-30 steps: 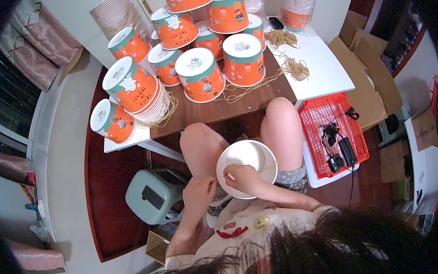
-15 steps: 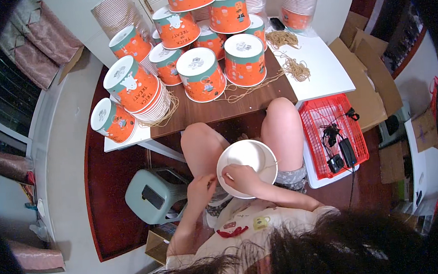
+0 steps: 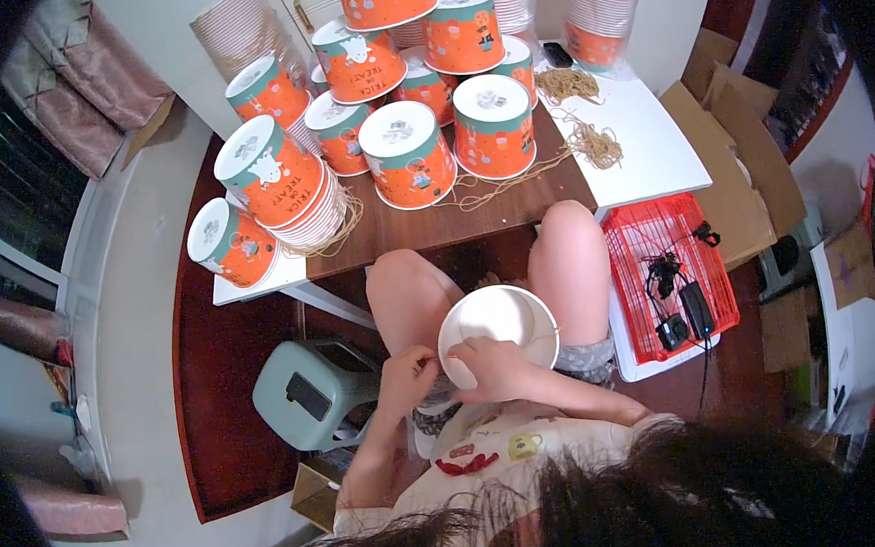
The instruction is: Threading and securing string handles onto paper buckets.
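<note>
A: What's around you, biggest first?

B: Brown wooden table (image 3: 425, 229) in front of my knees, w/ a white tabletop (image 3: 650, 145) butted on its right side. On them a crowd of orange paper tubs (image 3: 405, 155) w/ teal bands and white lids, some stacked two high. Loose tan cord (image 3: 590, 144) lies by the tubs on the right. Red plastic basket (image 3: 670, 269) sits to my right on the floor, black cables and adapters inside. Pale green stool (image 3: 314, 391) to my left, just beside my leg.

A: And in your lap?

B: A white paper bowl (image 3: 498, 332), open side up, resting betw. my thighs, well below the table edge.

A: Your hands?

B: Right hand (image 3: 495, 367) is clamped on the bowl's near rim, fingers curled over the edge. Left hand (image 3: 408, 368) sits just left of the bowl, fingers pinched together close to the rim; can't tell if smth thin is betw. them, too small to see.

A: Any change vs. a sec ago?

B: Barely. Bowl is in the same spot on my lap, right hand kept its hold on the rim. Left hand stayed beside it, approx. same pose. Tubs, basket, stool haven't moved
</note>
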